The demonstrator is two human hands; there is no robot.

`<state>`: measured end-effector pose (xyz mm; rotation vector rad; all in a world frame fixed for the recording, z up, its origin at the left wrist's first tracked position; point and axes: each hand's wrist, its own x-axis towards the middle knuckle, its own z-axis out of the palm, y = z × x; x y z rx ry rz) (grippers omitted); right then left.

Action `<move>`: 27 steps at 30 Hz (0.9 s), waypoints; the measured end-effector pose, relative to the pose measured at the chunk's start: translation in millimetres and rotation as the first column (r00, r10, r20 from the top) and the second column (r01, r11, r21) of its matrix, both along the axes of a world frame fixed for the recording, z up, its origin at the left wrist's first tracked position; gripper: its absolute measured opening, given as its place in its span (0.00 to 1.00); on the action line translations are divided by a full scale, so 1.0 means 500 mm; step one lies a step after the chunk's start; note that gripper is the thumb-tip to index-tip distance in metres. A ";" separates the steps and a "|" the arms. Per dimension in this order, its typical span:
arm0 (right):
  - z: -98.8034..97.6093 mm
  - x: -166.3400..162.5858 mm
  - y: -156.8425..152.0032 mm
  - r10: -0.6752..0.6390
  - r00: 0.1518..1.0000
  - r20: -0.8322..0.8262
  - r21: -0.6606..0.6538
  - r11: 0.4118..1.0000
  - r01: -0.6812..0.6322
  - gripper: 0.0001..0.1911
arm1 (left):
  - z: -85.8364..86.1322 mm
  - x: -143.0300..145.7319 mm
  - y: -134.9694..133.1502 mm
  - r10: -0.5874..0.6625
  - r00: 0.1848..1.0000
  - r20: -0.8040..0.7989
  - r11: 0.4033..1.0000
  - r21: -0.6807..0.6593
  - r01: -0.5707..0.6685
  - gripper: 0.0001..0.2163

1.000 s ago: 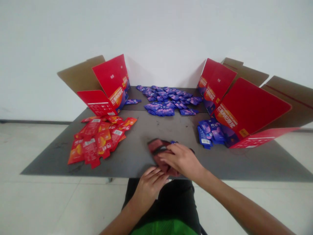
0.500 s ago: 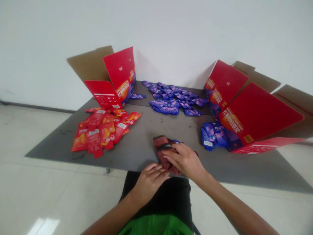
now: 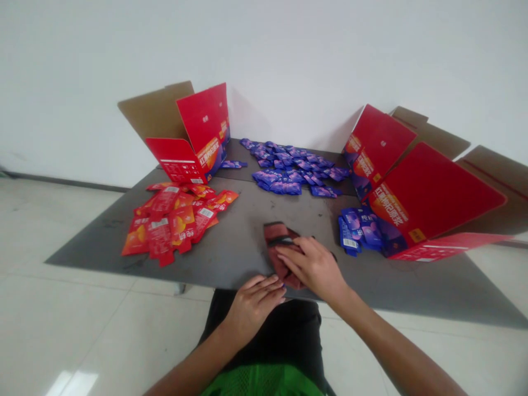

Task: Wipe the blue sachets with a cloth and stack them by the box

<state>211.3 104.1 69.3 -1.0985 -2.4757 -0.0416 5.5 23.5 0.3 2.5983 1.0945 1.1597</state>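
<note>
Plain pale wall (image 3: 289,66) behind, grey surface (image 3: 247,231) in front w/ loose packets & open boxes on it. Dark-red cloth (image 3: 275,233) w/ black edging is near the front rim, approx mid-width, bunched under the R hand (image 3: 317,269). R fingers are curled down, pinching the cloth's folds. L hand (image 3: 253,308) is palm-down at the rim, its fingers close together, tips at the cloth's lower corner; a blue speck (image 3: 284,285) shows there — can't tell if they grip anything underneath.

Around them: red packets (image 3: 171,220) heaped on the left, by the left box (image 3: 202,132); blue packets (image 3: 289,170) spread along the back; small blue pile (image 3: 361,228) beside the near right box (image 3: 445,192), w/ the far right box (image 3: 383,135) behind.

Risks, my guess: cloth's so near the rim that a hard pull toward the body could drag it, or any small item beneath, onto the black trousers (image 3: 268,335) or floor (image 3: 82,319). L fingers are close enough to snag in the folds — a wide shove right could scatter the small blue pile, since it's loose.
</note>
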 end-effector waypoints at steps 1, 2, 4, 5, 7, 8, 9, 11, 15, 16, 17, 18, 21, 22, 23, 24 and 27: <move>-0.013 -0.009 -0.012 0.041 0.999 0.016 -0.031 0.999 -0.040 0.14 | 0.003 0.000 0.001 -0.001 1.000 -0.007 1.000 -0.008 0.001 0.09; -0.026 -0.013 -0.013 0.059 0.998 0.023 -0.052 0.997 -0.057 0.13 | 0.004 -0.001 0.001 -0.004 1.000 -0.017 1.000 -0.008 0.004 0.09; -0.048 -0.003 0.014 0.020 1.000 0.024 -0.059 0.998 -0.018 0.14 | 0.003 -0.003 0.002 -0.011 0.999 -0.037 1.000 0.013 0.012 0.09; -0.053 0.009 0.038 -0.028 0.999 0.022 -0.045 0.999 0.029 0.14 | 0.001 -0.004 0.002 -0.014 0.999 -0.048 0.999 0.031 0.016 0.09; -0.049 0.040 0.089 -0.125 0.992 0.029 -0.007 0.992 0.125 0.14 | -0.004 -0.006 0.001 -0.012 0.998 -0.069 0.998 0.054 0.016 0.09; -0.041 0.056 0.108 -0.166 0.986 0.026 0.014 0.986 0.166 0.14 | -0.004 -0.007 0.001 -0.007 0.997 -0.080 0.998 0.059 0.012 0.10; -0.031 0.070 0.119 -0.201 0.980 0.010 0.033 0.979 0.200 0.14 | -0.002 -0.007 0.001 -0.003 0.996 -0.090 0.998 0.059 0.008 0.10; -0.009 0.090 0.112 -0.257 0.964 -0.070 0.057 0.964 0.261 0.16 | 0.008 -0.005 0.005 0.003 0.994 -0.112 0.999 0.036 0.001 0.10; 0.007 0.102 0.017 -0.295 0.894 -0.337 -0.011 0.951 0.310 0.17 | 0.042 0.017 0.025 0.025 0.982 -0.190 0.998 -0.046 -0.034 0.15; 0.002 0.104 -0.011 -0.298 0.870 -0.394 -0.039 0.951 0.308 0.16 | 0.047 0.027 0.032 0.052 0.976 -0.211 0.996 -0.054 -0.064 0.17; -0.005 0.108 -0.036 -0.305 0.844 -0.441 -0.065 0.949 0.309 0.16 | 0.050 0.038 0.039 0.088 0.970 -0.229 0.993 -0.054 -0.103 0.19; -0.015 0.114 -0.057 -0.319 0.818 -0.479 -0.090 0.945 0.315 0.15 | 0.049 0.049 0.046 0.131 0.962 -0.240 0.988 -0.048 -0.147 0.20; -0.051 0.137 -0.100 -0.377 0.740 -0.557 -0.152 0.922 0.355 0.15 | 0.038 0.081 0.063 0.254 0.934 -0.253 0.963 -0.028 -0.269 0.26; -0.062 0.145 -0.109 -0.400 0.715 -0.574 -0.171 0.912 0.372 0.14 | 0.034 0.090 0.069 0.277 0.926 -0.257 0.955 -0.029 -0.294 0.28; -0.071 0.151 -0.115 -0.421 0.688 -0.591 -0.188 0.901 0.391 0.14 | 0.032 0.099 0.075 0.294 0.918 -0.266 0.949 -0.035 -0.314 0.29; -0.079 0.156 -0.120 -0.442 0.660 -0.607 -0.204 0.890 0.409 0.14 | 0.032 0.106 0.081 0.308 0.909 -0.282 0.942 -0.042 -0.333 0.30; -0.090 0.161 -0.126 -0.479 0.605 -0.636 -0.228 0.866 0.445 0.14 | 0.043 0.125 0.106 0.340 0.878 -0.338 0.927 -0.036 -0.373 0.27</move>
